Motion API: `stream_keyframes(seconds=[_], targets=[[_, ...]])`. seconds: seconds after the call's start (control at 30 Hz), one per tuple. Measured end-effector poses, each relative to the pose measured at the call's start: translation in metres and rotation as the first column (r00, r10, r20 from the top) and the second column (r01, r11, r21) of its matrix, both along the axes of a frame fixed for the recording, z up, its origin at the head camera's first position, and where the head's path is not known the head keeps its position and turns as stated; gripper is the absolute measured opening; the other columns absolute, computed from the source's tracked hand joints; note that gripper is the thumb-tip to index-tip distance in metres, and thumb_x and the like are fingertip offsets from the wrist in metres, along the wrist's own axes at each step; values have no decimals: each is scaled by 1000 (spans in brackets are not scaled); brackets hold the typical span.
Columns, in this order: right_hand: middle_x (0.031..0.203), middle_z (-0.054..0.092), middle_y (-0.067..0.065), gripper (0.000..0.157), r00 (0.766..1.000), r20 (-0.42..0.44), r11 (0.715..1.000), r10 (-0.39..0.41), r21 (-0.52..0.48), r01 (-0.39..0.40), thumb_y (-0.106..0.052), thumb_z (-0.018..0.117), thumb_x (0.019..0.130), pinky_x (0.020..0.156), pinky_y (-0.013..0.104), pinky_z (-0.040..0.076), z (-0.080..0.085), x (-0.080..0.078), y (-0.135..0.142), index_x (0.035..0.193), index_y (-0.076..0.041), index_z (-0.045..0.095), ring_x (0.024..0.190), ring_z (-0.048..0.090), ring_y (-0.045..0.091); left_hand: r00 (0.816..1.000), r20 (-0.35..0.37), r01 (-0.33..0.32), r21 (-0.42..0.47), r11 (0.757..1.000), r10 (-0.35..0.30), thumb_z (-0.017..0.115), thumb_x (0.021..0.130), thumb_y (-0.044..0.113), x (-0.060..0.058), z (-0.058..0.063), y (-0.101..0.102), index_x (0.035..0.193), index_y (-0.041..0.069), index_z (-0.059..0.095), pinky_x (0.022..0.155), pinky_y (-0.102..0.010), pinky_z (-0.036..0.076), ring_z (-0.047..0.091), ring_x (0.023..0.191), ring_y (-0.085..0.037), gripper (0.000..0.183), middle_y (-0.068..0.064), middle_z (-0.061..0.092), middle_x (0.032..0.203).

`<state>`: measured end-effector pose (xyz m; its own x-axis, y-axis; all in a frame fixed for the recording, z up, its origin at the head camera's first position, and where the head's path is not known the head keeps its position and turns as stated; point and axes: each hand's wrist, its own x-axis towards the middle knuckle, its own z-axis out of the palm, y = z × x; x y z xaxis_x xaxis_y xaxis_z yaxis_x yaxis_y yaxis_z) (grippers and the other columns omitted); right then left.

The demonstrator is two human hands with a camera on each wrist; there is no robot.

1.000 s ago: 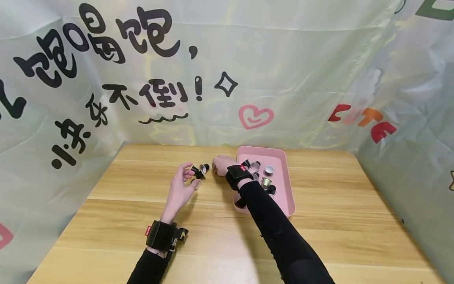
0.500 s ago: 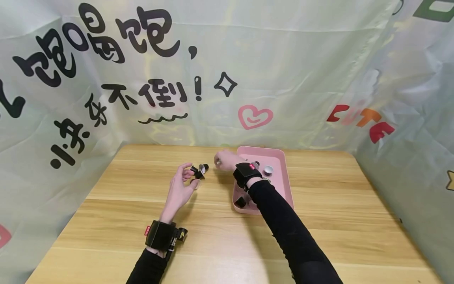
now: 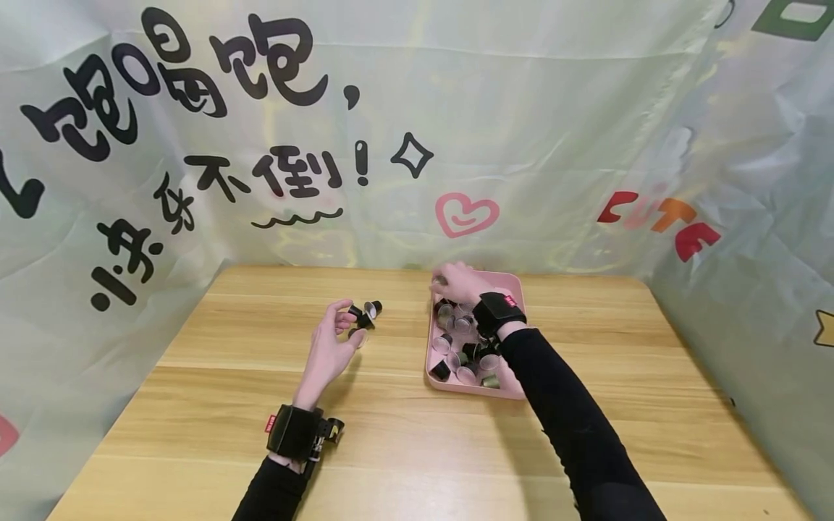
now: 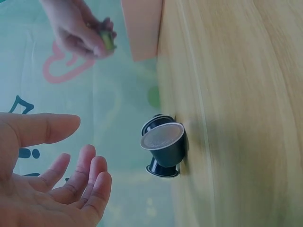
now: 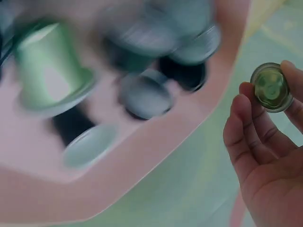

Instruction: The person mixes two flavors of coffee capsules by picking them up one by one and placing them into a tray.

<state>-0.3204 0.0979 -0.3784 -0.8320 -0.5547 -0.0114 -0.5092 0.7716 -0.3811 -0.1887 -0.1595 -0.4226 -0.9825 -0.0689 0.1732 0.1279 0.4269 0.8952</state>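
Observation:
A green coffee capsule [image 5: 271, 90] is pinched between the thumb and fingers of my right hand [image 3: 458, 283], which is above the far left corner of the pink tray [image 3: 465, 389]. My left hand [image 3: 327, 353] is held beside a small cluster of black coffee capsules [image 4: 170, 153] on the table, fingers spread and relaxed with nothing between them. One capsule of that cluster tilts over the others, its pale lid facing up in the left wrist view. Inside the tray lie several more capsules, black, green and pale-lidded, partly hidden by my right wrist.
The wooden table [image 3: 365, 449] runs back to a printed cloth backdrop [image 3: 554, 130], with another cloth at the right side. In the right wrist view the tray's contents, including a large green capsule [image 5: 49, 66], are blurred.
My right hand, with the capsule in its fingers, has moved right from beside the black cluster to over the tray, uncovering the tray's near-left contents. My left hand has stayed in place.

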Motion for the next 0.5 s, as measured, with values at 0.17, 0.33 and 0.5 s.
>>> stream_keyframes(seconds=[0.17,0.33,0.5], targets=[[107,71,14,26,997,0,997,-77,-11,77,-20,54,104,80,37,47,-3,1,31,119,-4,69,88,64,27,1000,5,-3,5,1000,3,69,85,-1,0,-1,0,142,-1,44,109,-51,44,56,118,-41,62,-26,62,126],[108,72,16,26,992,-22,992,-123,-18,123,-20,55,103,83,43,51,-8,1,55,117,-3,69,95,66,31,1000,-3,-4,-3,1000,4,68,85,-1,-1,-2,-1,143,-3,44,109,-53,44,55,117,-43,62,-27,62,126],[106,71,19,25,984,-35,985,-175,-5,175,-20,56,102,81,44,49,-15,0,71,115,-2,67,89,65,33,1000,5,-3,0,1000,3,68,86,-2,-2,-2,-1,143,-3,43,110,-53,44,55,119,-43,63,-27,61,127]])
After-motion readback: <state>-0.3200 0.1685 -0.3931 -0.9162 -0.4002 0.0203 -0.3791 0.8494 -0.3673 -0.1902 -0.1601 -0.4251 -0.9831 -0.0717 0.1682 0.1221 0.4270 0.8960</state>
